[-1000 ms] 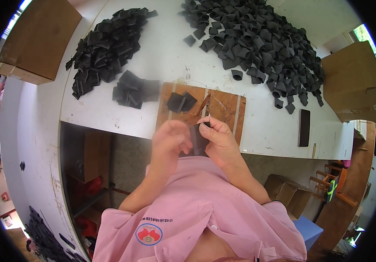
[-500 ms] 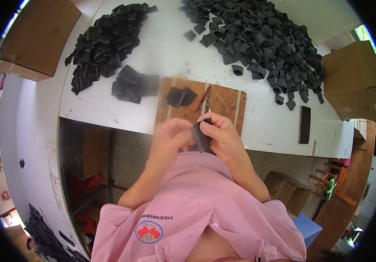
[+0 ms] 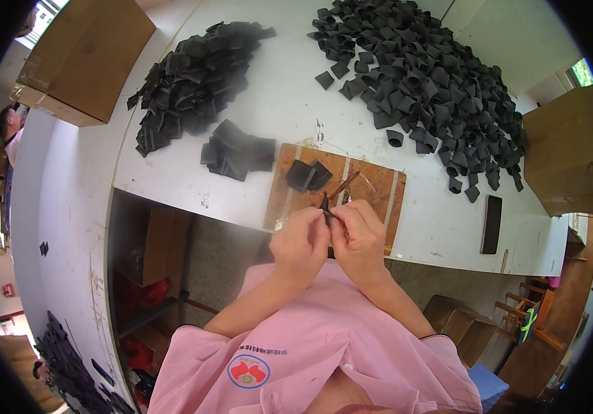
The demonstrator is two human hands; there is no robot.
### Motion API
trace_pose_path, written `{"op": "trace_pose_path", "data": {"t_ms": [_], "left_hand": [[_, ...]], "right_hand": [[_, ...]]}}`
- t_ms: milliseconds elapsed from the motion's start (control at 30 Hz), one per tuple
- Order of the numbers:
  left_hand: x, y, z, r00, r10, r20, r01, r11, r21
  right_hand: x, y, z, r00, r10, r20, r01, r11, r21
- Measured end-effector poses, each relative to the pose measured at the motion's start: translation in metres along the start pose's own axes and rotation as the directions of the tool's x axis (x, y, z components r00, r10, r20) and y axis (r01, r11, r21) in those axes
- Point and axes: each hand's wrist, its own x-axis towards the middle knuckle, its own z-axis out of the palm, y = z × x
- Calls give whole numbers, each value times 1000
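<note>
My left hand (image 3: 300, 241) and my right hand (image 3: 358, 238) meet over the near edge of a brown wooden board (image 3: 379, 221). Between their fingertips they pinch one small black piece of sheet material (image 3: 326, 205), seen edge-on and mostly covered by my fingers. Just beyond my hands, a thin brown stick-like tool (image 3: 346, 183) lies slantwise on the board. Two or so flat black pieces (image 3: 308, 176) rest at the board's left part. Left of the board, a small cluster of flat black pieces (image 3: 238, 152) lies on the white table (image 3: 296, 114).
A heap of flat black pieces (image 3: 196, 76) lies far left, and a bigger heap of curled, tube-like black pieces (image 3: 434, 83) far right. A dark phone (image 3: 491, 224) lies at right. Cardboard boxes (image 3: 86, 58) flank the table. Another person (image 3: 12, 127) is at far left.
My hands have drawn together, and the black piece has turned from showing its broad face to edge-on. The whole view has shifted, so the table sits lower and further right.
</note>
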Motion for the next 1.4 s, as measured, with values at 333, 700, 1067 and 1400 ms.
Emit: {"op": "trace_pose_path", "data": {"t_ms": [333, 700, 1067, 1400], "left_hand": [[29, 7, -23, 586, -478, 655, 780, 115, -615], [61, 14, -27, 689, -362, 628, 648, -79, -757], [63, 3, -9, 726, -368, 581, 662, 146, -735], [73, 7, -6, 981, 27, 192, 92, 809, -581]], "right_hand": [[12, 7, -28, 725, 439, 531, -665, 244, 706], [51, -5, -50, 726, 219, 652, -688, 232, 688], [63, 18, -32, 781, 258, 568, -622, 397, 675], [51, -5, -33, 996, -58, -63, 70, 976, 208]]}}
